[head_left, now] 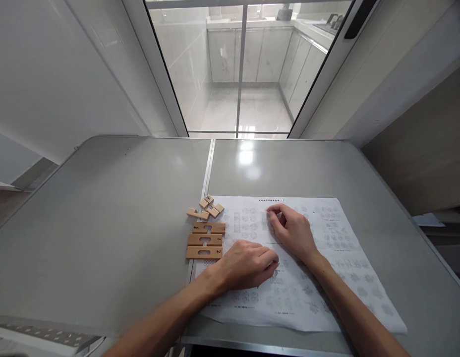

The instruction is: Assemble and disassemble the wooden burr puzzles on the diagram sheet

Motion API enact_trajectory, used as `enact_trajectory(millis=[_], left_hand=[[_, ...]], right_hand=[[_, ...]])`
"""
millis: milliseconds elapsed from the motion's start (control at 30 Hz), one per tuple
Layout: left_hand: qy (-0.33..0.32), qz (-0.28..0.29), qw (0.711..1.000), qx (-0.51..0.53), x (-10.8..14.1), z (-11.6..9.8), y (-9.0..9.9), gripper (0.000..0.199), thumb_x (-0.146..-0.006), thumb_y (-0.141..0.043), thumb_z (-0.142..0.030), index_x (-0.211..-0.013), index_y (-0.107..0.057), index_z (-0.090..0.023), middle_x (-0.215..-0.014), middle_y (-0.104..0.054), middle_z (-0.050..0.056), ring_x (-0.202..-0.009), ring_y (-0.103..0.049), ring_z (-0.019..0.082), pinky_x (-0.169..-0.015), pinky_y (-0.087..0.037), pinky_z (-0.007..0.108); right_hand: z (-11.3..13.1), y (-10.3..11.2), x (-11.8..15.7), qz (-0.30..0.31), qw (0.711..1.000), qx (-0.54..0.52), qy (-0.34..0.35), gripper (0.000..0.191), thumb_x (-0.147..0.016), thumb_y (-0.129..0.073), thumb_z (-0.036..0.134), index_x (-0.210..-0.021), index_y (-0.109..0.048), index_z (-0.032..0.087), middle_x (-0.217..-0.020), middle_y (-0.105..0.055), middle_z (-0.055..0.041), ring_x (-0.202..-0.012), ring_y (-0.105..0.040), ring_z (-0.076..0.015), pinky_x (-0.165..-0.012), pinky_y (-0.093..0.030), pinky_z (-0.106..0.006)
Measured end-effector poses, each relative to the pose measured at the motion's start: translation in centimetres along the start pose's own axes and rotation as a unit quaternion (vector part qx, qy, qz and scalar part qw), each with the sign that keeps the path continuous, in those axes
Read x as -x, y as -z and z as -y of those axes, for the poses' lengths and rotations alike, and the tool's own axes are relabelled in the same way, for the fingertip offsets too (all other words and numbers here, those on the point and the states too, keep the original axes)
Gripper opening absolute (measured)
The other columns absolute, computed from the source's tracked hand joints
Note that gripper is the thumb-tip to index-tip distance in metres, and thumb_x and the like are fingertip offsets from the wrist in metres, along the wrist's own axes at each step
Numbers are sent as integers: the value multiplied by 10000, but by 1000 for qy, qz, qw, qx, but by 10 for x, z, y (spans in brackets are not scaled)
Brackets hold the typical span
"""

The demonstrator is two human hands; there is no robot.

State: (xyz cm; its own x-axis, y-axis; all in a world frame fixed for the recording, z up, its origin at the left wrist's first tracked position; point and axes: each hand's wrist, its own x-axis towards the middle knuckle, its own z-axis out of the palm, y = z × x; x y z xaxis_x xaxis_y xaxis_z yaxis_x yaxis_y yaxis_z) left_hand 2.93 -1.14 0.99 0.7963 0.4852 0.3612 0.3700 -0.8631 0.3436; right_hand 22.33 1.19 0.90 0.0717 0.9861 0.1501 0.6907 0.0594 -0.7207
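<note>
A large printed sheet (349, 287) with rows of small diagrams lies under both hands. My left hand (248, 265) rests on the sheet, its fingers curled inward with nothing visible in them. Farther up the sheet, my right hand (294, 232) is closed, the index fingertip bent down by a small printed figure and the thumb close to it. Left of my left hand, several flat wooden puzzle pieces with slots and numbers, such as the piece marked 2 (192, 253), lie in a stack of rows. Above them sits a loose group of notched wooden pieces (212, 210).
The grey table (103, 223) has a metal seam (208, 168) running across it, partly under the wooden pieces. Beyond the far edge stands a glass sliding door (222, 109) with a tiled room behind. A white panel (85, 59) rises at the left.
</note>
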Motion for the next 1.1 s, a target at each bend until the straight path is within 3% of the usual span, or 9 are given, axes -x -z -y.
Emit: enact_trajectory(millis=[1100], left_hand=[[6,2,1000,-3,1,-1,0,197,-1007,-519,-166,-822,-583,-195,-659,-657,-31,-557,-612,133,-554,-420,275]], right_hand=[[-1,-2,-1,5,1000,-6,2,246,-1014,-538,387,-991,-724,228,-744,-706,-3,-598,-592,-183,-659,-466,-313]])
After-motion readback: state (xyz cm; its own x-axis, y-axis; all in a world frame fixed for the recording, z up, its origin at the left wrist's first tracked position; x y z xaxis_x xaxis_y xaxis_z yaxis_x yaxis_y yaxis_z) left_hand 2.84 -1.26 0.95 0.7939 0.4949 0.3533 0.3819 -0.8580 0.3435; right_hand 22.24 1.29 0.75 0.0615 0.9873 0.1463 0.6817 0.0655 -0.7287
